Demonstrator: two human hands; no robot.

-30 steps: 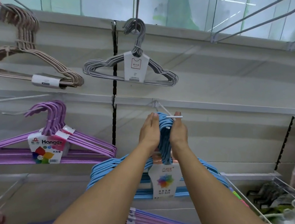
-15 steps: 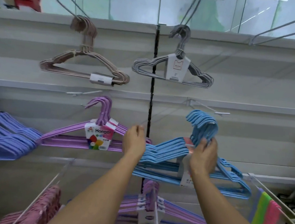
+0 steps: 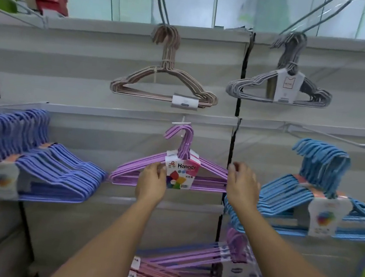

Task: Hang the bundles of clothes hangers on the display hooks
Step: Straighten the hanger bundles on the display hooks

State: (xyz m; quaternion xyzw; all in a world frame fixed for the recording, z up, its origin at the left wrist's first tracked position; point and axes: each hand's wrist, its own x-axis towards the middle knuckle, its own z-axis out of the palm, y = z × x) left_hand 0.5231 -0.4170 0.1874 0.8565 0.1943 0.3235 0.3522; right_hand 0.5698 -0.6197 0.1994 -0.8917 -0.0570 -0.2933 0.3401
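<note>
From the head camera, both hands reach up to the purple hanger bundle, which hangs on a white display hook near the middle of the wall panel. The left hand has curled fingers at the left arm of the bundle, just beside the paper label; I cannot tell if it really pinches the bundle. The right hand is at the bundle's right end with loose, spread fingers and holds nothing.

The blue hanger bundle sits low toward the right edge of the panel, and its tops are under the long empty hook, not on it. I think it may slip down.

If the hands tug the purple bundle sideways, it could slide off its short hook. It could also bump the dark blue hanger bundles near the left edge.
</note>
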